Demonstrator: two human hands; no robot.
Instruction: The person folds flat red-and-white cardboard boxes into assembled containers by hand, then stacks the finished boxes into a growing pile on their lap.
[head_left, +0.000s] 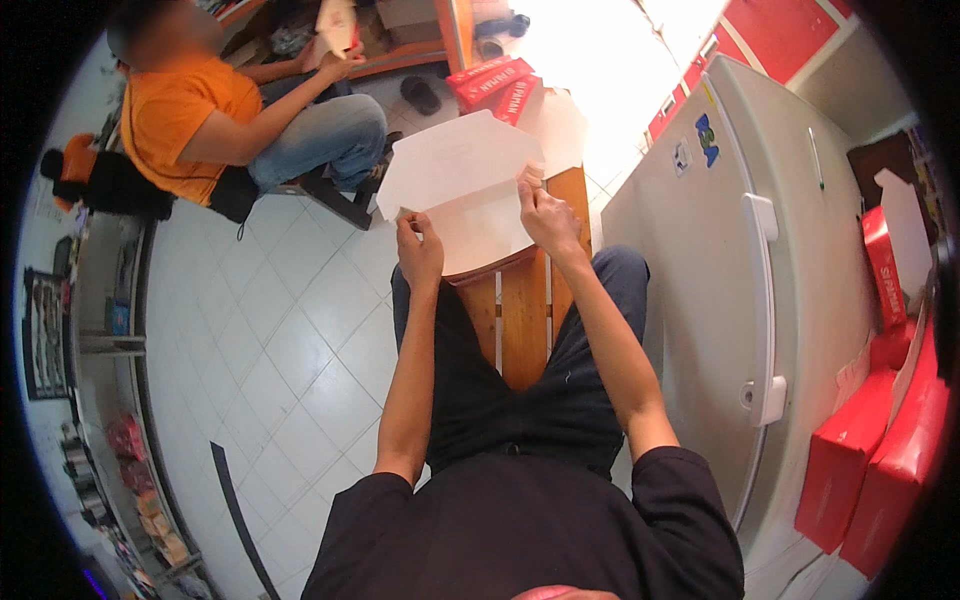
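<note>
A partly folded cardboard box [465, 165], white on its inner side, lies over the wooden bench [525, 345] between my knees. My left hand [420, 247] pinches its near left corner. At its right edge, my right hand [549, 216] has its fingers closed round a folded corner flap. The lid panel stands up tilted beyond both hands. Under the near edge a reddish-brown strip shows; whether it is this box's outer side or another sheet, I cannot tell. Another white cardboard sheet [558, 128] lies just behind, next to red folded boxes [497, 88].
At the left, a person in an orange shirt [190, 115] sits holding a small box piece [337, 28]. A white refrigerator [700, 270] stands close on my right, with large red boxes [845, 465] beyond it. Shelves [115, 345] line the left wall. A black strip [235, 510] lies on the tiled floor.
</note>
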